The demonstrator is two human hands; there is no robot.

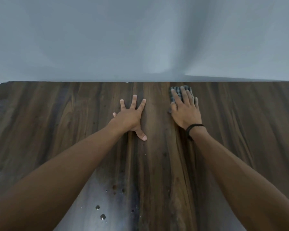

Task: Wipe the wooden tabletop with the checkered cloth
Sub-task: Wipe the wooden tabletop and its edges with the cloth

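1. While both arms reach forward over the wooden tabletop (240, 130), the right hand (185, 110) lies flat on the checkered cloth (175, 92), near the far edge of the table and right of centre.
2. Fingers of the right hand are extended and only slightly apart, pressing down on the cloth rather than closing around it; the cloth shows past the fingertips and beside the thumb side of the hand.
3. Folded into a small pad, the cloth has a dark and pale check pattern; most of it is hidden under the hand.
4. A dark wristband (193, 129) circles the right wrist.
5. Left of the cloth and well apart from it, the left hand (130, 117) rests palm down on bare wood, its fingers spread wide and holding nothing.
6. Dark brown, the tabletop has long grain streaks running toward the camera.
7. Several water droplets (103, 216) and a pale glossy patch sit on the near part, between the forearms.
8. Behind the far edge stands a plain grey wall (140, 39).
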